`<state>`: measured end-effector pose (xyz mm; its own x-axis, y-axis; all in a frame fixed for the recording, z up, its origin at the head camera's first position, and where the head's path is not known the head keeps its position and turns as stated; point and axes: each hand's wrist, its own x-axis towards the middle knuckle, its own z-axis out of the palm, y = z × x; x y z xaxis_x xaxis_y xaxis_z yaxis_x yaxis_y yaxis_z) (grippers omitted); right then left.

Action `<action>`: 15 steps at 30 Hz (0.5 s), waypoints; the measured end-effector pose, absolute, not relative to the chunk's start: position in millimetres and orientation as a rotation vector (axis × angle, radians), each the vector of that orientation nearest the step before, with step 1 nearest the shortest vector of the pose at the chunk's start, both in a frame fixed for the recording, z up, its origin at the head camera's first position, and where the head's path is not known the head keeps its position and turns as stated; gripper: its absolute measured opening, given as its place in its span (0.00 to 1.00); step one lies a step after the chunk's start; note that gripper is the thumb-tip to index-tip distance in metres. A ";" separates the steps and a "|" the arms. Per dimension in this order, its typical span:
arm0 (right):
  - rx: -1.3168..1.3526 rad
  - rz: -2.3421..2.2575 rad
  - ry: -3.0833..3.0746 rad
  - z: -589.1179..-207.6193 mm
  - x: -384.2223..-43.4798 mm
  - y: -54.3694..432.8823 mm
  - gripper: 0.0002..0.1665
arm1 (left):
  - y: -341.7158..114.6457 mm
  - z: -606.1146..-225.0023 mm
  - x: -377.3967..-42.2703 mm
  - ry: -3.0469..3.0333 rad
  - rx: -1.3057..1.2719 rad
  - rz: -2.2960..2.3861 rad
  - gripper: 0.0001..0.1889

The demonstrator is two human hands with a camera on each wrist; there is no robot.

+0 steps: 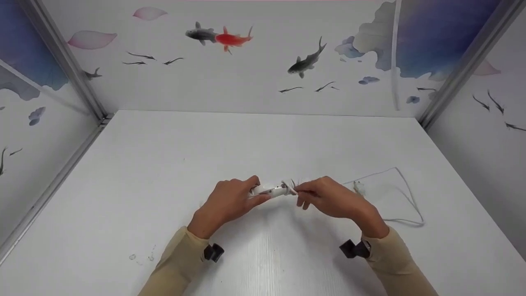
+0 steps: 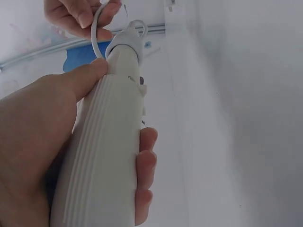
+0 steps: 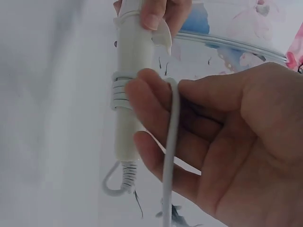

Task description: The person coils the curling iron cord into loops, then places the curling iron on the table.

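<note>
My left hand grips a white hair styling iron by its ribbed body, thumb along one side and fingertips curled round the other. The iron's slim handle points to the right, with several turns of its grey-white power cord wound round it. A spring-like strain relief sticks out of the handle's end, where the cord loops back. Beside the wound turns, my right hand pinches the cord between thumb and fingers. From there a length of cord hangs down in the right wrist view.
The rest of the cord lies in a wide bend on the white table at the right. Near my right wrist is the plug, in what looks like a clear cover. Printed panels and metal posts stand round the table.
</note>
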<state>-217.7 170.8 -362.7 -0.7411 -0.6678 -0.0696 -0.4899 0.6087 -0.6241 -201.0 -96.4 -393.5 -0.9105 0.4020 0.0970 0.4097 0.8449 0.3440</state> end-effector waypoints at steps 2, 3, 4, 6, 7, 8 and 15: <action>-0.962 -0.840 2.500 -366.4 -219.6 170.4 0.14 | -96.0 -392.2 -201.1 -2.990 -0.632 -0.591 0.22; -0.981 -0.844 2.486 -368.7 -221.3 170.4 0.13 | -95.8 -391.3 -201.0 -2.985 -0.619 -0.609 0.22; -0.992 -0.851 2.475 -371.2 -223.2 170.6 0.13 | -95.5 -390.5 -201.0 -2.984 -0.604 -0.630 0.22; -1.006 -0.879 2.458 -376.7 -228.3 171.7 0.13 | -94.9 -388.6 -200.7 -2.974 -0.587 -0.664 0.22; -0.998 -0.897 2.450 -379.6 -231.1 172.6 0.13 | -94.6 -387.4 -200.4 -2.970 -0.579 -0.678 0.22; -0.972 -0.913 2.447 -382.7 -233.8 173.4 0.13 | -94.5 -386.6 -200.2 -2.967 -0.571 -0.697 0.23; -0.669 -1.011 2.499 -407.2 -249.7 173.8 0.14 | -93.6 -380.2 -197.4 -2.999 -0.526 -0.851 0.23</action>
